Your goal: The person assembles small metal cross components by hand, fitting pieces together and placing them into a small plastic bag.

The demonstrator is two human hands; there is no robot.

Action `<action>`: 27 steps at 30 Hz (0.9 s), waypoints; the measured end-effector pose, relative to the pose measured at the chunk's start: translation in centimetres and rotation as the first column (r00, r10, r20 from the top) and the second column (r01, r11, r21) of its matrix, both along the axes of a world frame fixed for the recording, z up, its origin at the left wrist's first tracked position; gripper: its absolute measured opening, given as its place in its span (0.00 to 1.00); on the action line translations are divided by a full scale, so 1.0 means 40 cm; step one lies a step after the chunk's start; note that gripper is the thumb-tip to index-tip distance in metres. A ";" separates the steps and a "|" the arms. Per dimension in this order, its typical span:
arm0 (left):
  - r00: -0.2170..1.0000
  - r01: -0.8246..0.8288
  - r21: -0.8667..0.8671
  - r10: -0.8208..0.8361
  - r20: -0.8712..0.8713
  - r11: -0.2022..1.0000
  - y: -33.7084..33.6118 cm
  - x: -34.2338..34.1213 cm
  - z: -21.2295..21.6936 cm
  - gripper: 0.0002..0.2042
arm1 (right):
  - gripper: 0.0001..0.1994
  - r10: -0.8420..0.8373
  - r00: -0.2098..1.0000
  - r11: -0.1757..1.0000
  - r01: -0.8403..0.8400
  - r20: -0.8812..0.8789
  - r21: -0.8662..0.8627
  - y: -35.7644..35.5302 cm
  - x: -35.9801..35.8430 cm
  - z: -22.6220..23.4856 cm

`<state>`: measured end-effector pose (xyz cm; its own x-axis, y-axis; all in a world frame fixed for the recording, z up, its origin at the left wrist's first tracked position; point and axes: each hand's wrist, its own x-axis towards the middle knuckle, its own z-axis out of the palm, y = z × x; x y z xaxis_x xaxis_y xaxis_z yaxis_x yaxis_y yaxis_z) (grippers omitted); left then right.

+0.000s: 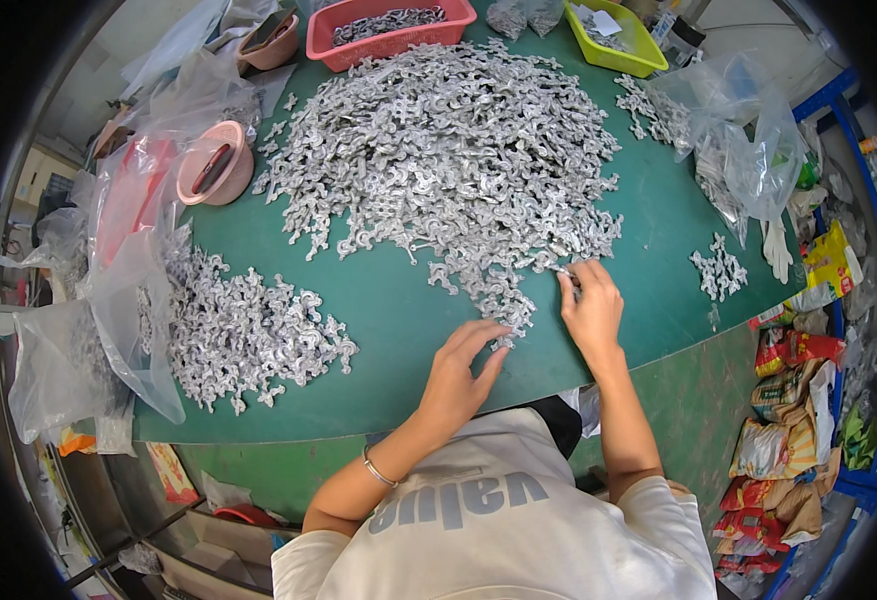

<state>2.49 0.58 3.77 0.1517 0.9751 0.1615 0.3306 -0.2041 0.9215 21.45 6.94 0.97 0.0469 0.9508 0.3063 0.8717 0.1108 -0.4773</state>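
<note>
A large heap of small, knobbly silver metal castings (458, 150) covers the middle of the green table (398, 340). Its narrow tongue runs toward me between my hands. At the tip of that tongue, my left hand (461, 368) has its fingers bent and its thumb opposite, around a casting (501, 342). My right hand (592, 308) is at the heap's near right edge, thumb and forefinger closed on another casting (561, 271), partly hidden by the fingertips. A second pile of castings (248, 335) lies to the left, and a small group (718, 270) to the right.
A red basket (390, 40) and a yellow-green basket (613, 50) of parts stand at the back. Left is a pink tub (216, 165) with a dark red object across it, near clear plastic bags (128, 300). Another bag (743, 130) and a white glove (776, 250) lie right.
</note>
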 end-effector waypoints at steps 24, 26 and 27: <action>0.655 0.246 -0.227 0.012 0.756 0.942 0.013 0.002 0.116 0.12 | 0.37 -0.303 -0.501 0.764 -0.636 -0.811 0.107 -0.134 -0.038 0.157; 0.624 0.249 -0.229 0.025 0.781 0.941 0.008 0.000 0.118 0.12 | 0.35 -0.313 -0.536 0.793 -0.602 -0.784 0.095 -0.136 -0.047 0.169; 0.592 0.252 -0.231 0.039 0.805 0.940 0.006 -0.001 0.119 0.12 | 0.32 -0.321 -0.570 0.820 -0.567 -0.756 0.080 -0.137 -0.050 0.173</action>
